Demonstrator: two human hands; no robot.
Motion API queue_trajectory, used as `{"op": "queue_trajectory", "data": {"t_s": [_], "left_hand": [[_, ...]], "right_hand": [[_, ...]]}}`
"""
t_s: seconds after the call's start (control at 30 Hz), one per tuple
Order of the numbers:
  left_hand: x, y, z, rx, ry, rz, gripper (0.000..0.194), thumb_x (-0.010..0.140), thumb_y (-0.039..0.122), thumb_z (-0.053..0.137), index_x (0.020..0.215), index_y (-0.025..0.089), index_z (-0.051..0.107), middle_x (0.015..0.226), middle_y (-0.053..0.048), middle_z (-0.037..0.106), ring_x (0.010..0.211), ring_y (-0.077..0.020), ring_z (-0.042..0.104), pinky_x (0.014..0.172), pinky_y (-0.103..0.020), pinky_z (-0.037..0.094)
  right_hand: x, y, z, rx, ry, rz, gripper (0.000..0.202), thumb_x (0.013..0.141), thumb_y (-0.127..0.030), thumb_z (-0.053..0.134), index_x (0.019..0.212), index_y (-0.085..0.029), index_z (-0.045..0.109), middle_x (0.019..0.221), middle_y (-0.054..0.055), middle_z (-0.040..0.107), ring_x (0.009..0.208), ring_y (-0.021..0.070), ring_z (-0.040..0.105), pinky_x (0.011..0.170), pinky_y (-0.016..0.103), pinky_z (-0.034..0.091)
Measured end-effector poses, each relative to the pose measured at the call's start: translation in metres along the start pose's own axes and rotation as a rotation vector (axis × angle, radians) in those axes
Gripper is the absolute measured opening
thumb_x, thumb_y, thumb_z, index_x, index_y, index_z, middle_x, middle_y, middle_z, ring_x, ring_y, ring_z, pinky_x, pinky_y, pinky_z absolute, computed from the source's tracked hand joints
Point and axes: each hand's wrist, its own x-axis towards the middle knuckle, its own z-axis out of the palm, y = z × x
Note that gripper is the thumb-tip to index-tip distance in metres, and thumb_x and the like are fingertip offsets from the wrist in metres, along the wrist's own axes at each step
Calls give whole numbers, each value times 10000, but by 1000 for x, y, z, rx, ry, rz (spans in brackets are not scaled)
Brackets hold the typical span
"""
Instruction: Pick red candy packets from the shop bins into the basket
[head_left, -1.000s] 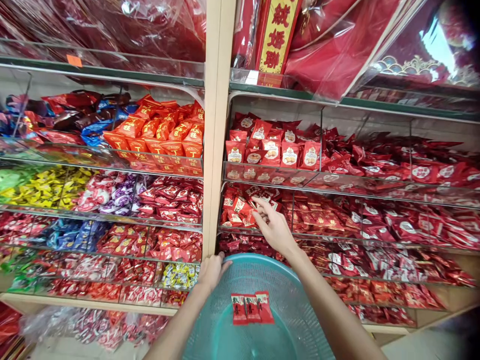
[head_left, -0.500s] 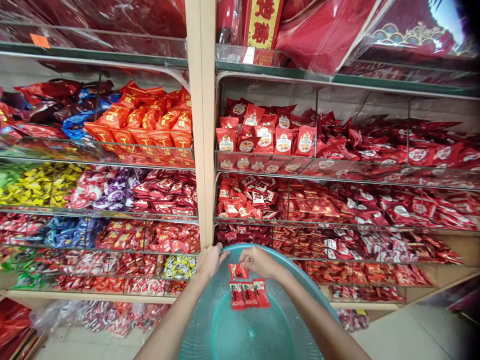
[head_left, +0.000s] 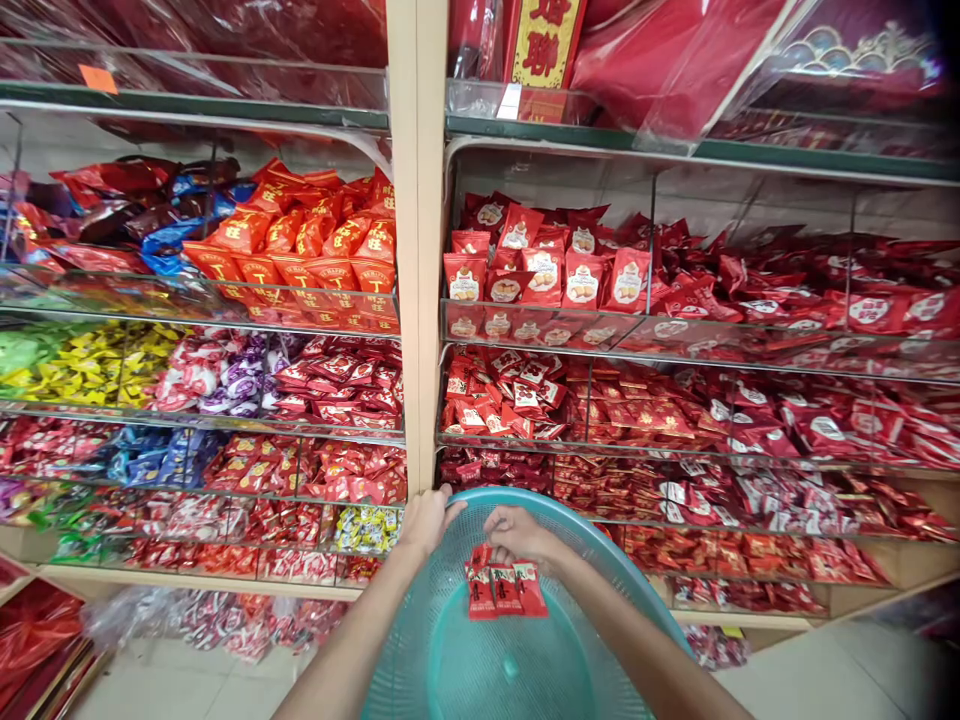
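Note:
A teal plastic mesh basket (head_left: 510, 660) is in front of me at the bottom of the view. My left hand (head_left: 427, 522) is closed around its far left rim, beside the wooden post. Over the basket's far inner side is my right hand (head_left: 521, 535), with fingers bent and pinching a small red candy packet (head_left: 478, 556) that they partly cover. Just below that packet, a row of three red candy packets (head_left: 504, 592) with white and black print lies overlapping inside the basket, near the far wall.
Behind the basket, shelves hold many wrapped sweets: red packets (head_left: 544, 275) on the right, orange-red packets (head_left: 300, 240) and yellow sweets (head_left: 105, 365) on the left. A wooden post (head_left: 421, 250) divides them. Clear shelf lips (head_left: 660, 335) stick out. Plastic bags of sweets (head_left: 225, 620) lie below.
My right hand has come down and nearer with its packet, which now meets the row of three. The left hand stays on the rim. The view has shifted slightly left.

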Motion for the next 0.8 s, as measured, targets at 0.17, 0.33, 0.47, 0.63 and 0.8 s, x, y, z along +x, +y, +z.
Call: {"op": "queue_trajectory", "data": {"t_s": [0.17,0.33,0.47,0.63,0.8], "left_hand": [[1,-1,2,-11,7,8,404,862,542,310,981,228,534,876,-88,687,855,-253,643,636,-270,409],[0,0,3,-14,8,6,418,865,543,296,997,228,535,895,-99,682,860,-258,640,652,-281,413],[0,1,1,-11,2,-4,416,863,544,302,992,227,540,866,-94,682,849,-255,644,646,-273,411],[-1,2,0,-15,-3,-18,428,853,562,310,996,228,538,881,-94,682,871,-260,639,663,-278,415],[-1,2,0,-19,-10,-28,411,865,536,310,1006,225,538,915,-109,678,886,-248,636,696,-283,419]], "right_hand": [[-14,17,-7,170,139,11,99,598,-194,562,681,-223,519,498,-41,534,476,123,512,470,248,398],[-17,38,2,272,237,75,202,552,-299,595,697,-238,469,540,-59,541,493,106,510,501,245,402],[-17,45,12,265,262,54,236,519,-329,617,654,-276,430,574,-31,542,533,164,529,476,298,379],[-22,48,24,205,264,18,289,507,-395,592,637,-294,354,576,-3,503,554,248,546,415,314,298],[-29,60,27,-17,230,153,331,544,-453,545,692,-287,299,509,-21,495,481,248,566,398,298,282]]}}
